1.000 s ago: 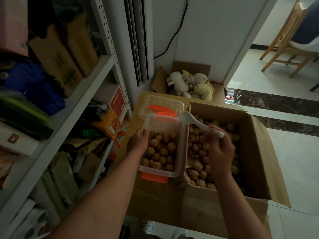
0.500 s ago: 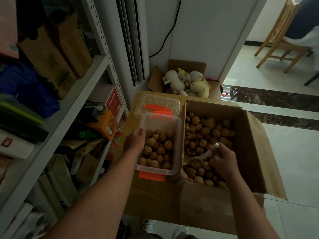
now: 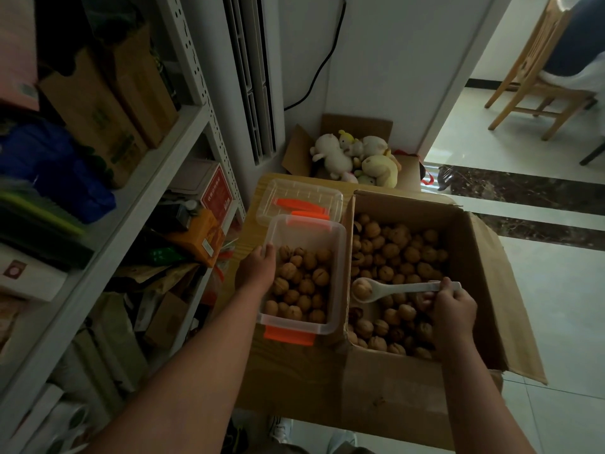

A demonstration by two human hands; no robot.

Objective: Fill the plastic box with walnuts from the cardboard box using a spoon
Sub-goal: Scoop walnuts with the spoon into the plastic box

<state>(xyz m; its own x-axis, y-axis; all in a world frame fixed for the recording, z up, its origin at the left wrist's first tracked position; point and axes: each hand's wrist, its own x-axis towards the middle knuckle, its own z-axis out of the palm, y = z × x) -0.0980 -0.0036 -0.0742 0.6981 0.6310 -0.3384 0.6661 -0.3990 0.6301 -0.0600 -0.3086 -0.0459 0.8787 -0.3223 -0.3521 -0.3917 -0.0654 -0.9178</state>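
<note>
Forearms extended, left hand point(image 3: 257, 269) grips the plastic box point(image 3: 306, 231) wall, right hand point(image 3: 453, 306) fists around the spoon point(image 3: 400, 288) handle

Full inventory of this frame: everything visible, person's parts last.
clear plastic box with orange latches: 1, clear and orange, on the wooden tabletop
walnuts in the plastic box: many, brown, partly filling it
clear plastic lid: 1, orange strips, behind the plastic box
brown cardboard box: 1, open, right of the plastic box
loose walnuts: many, brown, inside the cardboard box
white plastic spoon: 1, over the loose walnuts, one walnut in its bowl
plush toys: several, white and yellow, in a smaller carton behind
grey metal shelf rack: 1, left, stacked with boxes
wooden chair: 1, tan, far right
left grip: bare hand, holds the plastic box's left wall
right grip: bare hand, holds the spoon handle
</note>
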